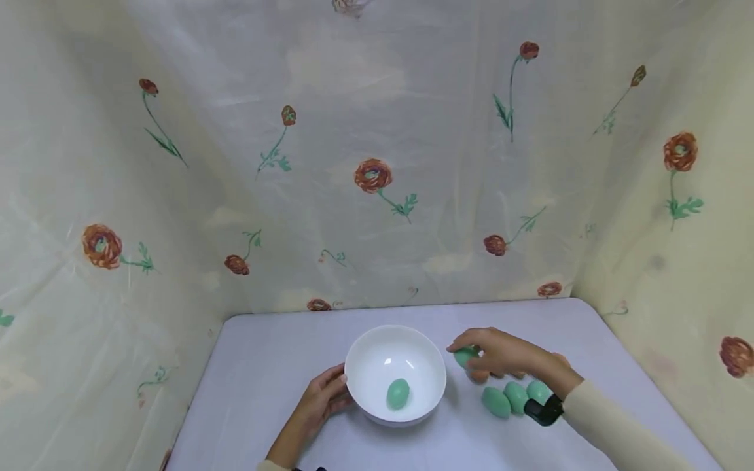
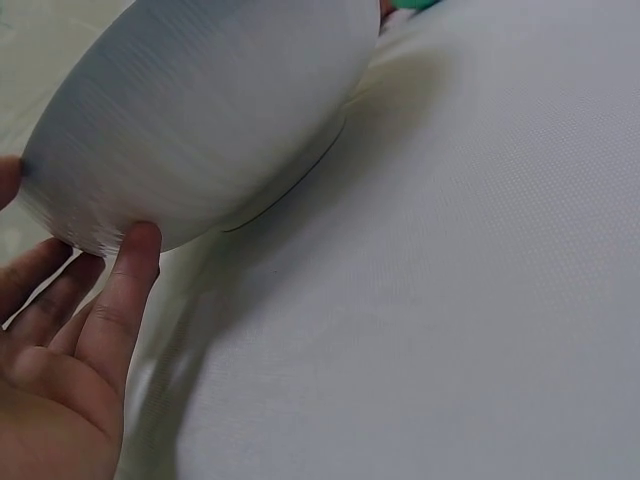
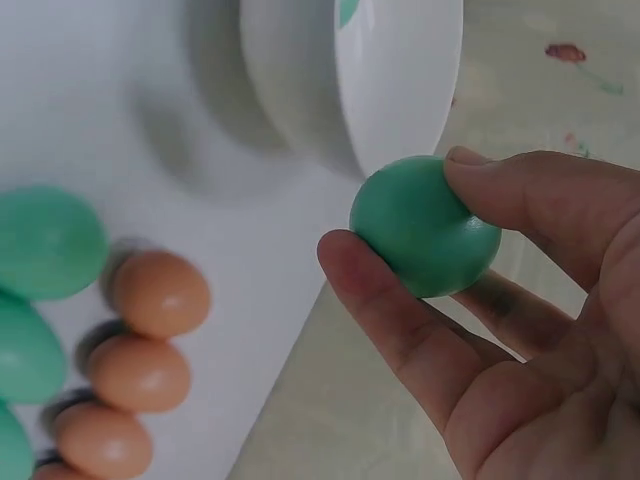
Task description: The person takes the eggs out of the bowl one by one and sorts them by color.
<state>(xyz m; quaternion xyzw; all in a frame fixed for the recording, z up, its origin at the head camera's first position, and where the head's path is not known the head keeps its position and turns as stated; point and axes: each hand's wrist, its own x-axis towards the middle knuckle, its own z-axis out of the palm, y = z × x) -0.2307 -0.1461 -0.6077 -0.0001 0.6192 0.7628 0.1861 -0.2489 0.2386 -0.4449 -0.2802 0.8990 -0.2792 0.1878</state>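
A green egg point(image 3: 425, 228) is pinched between the thumb and fingers of my right hand point(image 1: 501, 351). This hand is just right of a white bowl point(image 1: 432, 386), above the table. Inside the bowl, another green egg point(image 1: 398, 394) lies on the bottom. On the bowl's left side, my left hand point(image 1: 318, 404) touches the outer wall with its fingertips. The left wrist view shows those fingers point(image 2: 125, 300) mostly straight against the wall, below the rim.
Right of the bowl, several green eggs point(image 1: 497, 401) lie in a row. Beside them is a row of brown eggs point(image 3: 162, 293), partly hidden by my right arm in the head view. A white cloth covers the table point(image 1: 265, 347); flowered curtains point(image 1: 330, 229) hang behind and at both sides.
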